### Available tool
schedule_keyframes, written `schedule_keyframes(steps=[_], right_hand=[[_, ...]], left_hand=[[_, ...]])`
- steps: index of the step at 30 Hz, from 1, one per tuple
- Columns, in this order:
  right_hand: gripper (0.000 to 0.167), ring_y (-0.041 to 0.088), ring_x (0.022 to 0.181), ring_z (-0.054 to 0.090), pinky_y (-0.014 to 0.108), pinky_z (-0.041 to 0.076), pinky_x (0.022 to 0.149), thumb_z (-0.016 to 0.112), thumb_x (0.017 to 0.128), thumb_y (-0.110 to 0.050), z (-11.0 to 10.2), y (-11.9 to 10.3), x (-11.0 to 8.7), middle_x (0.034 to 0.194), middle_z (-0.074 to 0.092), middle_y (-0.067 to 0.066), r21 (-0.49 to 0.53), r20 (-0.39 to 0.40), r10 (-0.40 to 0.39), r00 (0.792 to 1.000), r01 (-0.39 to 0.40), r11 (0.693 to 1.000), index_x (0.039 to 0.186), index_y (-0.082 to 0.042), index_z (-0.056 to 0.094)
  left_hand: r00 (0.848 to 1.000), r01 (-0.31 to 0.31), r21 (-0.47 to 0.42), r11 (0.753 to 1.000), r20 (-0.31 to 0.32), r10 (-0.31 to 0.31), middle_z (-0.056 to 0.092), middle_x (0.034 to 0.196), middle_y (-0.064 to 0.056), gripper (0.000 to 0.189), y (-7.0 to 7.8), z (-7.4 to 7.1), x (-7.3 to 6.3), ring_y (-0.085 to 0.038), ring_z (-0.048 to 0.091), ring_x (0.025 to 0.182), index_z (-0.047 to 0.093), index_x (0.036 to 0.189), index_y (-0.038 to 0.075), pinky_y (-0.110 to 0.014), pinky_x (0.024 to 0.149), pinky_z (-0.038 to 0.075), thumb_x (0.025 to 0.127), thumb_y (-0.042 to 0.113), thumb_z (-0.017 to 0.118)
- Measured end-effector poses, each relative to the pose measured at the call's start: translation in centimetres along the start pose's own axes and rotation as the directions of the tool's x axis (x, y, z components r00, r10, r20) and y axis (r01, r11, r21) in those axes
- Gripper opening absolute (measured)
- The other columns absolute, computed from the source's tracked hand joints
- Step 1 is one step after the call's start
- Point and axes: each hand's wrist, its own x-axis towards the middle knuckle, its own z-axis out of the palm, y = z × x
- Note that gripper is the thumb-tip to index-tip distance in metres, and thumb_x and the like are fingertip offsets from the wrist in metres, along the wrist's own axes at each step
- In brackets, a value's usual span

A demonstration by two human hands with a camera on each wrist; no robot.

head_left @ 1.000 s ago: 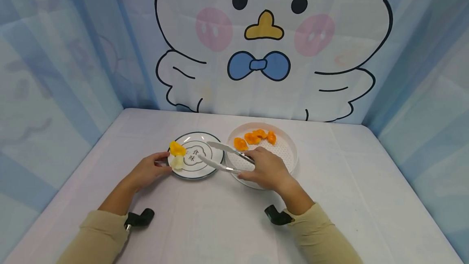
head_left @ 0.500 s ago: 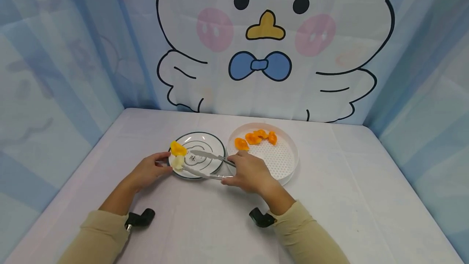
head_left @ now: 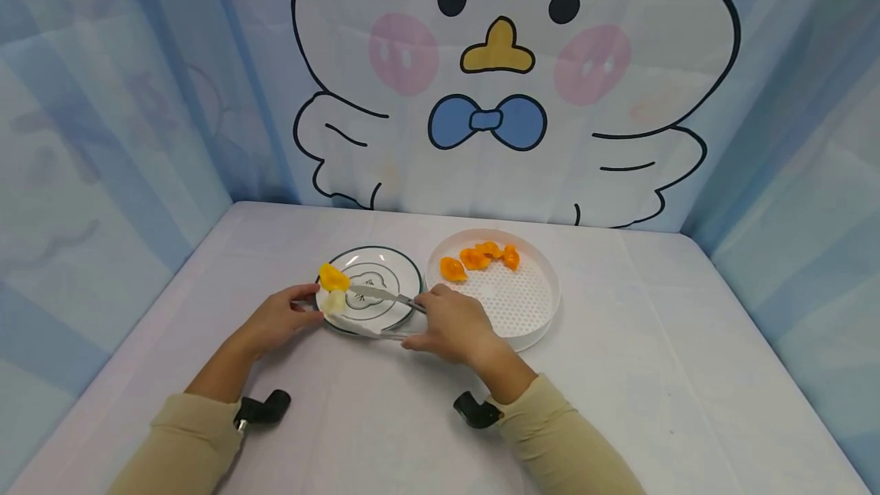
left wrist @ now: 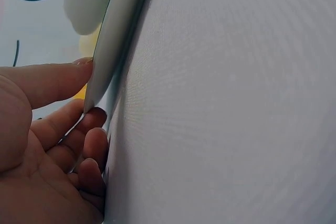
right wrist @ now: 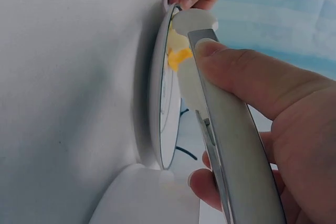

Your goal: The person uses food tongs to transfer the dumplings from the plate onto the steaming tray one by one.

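Note:
My left hand [head_left: 278, 319] grips the near-left rim of a white plate [head_left: 392, 270] with a dark green edge, thumb on top and fingers under it; the left wrist view shows this pinch. On the plate's left side lie a bright yellow piece [head_left: 334, 278] and a pale yellow piece [head_left: 334, 303], both small and curved. My right hand [head_left: 457, 327] holds metal tongs [right wrist: 236, 145] with whitish tips, thumb along one arm and fingers on the other. The tongs' arms are spread over the plate, their tips right at the pale piece, one on each side.
To the plate's right stands a round white tray [head_left: 529, 304] with a dimpled bottom, close against the plate. Several orange pieces [head_left: 474, 259] lie toward its back. A white cloth covers the table [head_left: 385, 418], and a printed curtain [head_left: 495, 182] hangs behind it.
My right hand has moved left with the tongs, from the plate's middle to the pale yellow piece. My left hand has stayed on the plate's rim.

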Motion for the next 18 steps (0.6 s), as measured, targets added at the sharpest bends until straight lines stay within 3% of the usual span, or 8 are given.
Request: schedule_keyframes(steps=[8,18], right_hand=[[0.065,0.02,0.095,0.059,0.038,0.051,0.081,0.077,0.083,-0.051,0.01,-0.2,0.08,0.119,0.063,0.008,-0.014,0.005,0.037,0.999,-0.036,0.999,0.132,-0.01,0.065],[0.062,0.02,0.085,0.055,0.038,0.049,0.071,0.075,0.084,-0.052,-0.58,-0.04,-0.44,0.112,0.061,0.007,-0.05,-0.029,0.08,0.996,-0.082,0.995,0.129,-0.011,0.065]], left_hand=[[1.0,-0.002,-0.023,1.0,0.011,0.002,0.046,0.141,-0.019,0.067,0.0,-0.05,-0.01,-0.033,0.046,0.111,0.038,0.152,0.003,-0.041,0.089,0.043,0.096,0.025,0.068],[1.0,-0.007,-0.028,1.0,0.008,0.007,0.047,0.138,-0.018,0.065,-0.17,-0.02,0.16,-0.032,0.046,0.11,0.039,0.151,0.003,-0.04,0.088,0.042,0.095,0.023,0.067]])
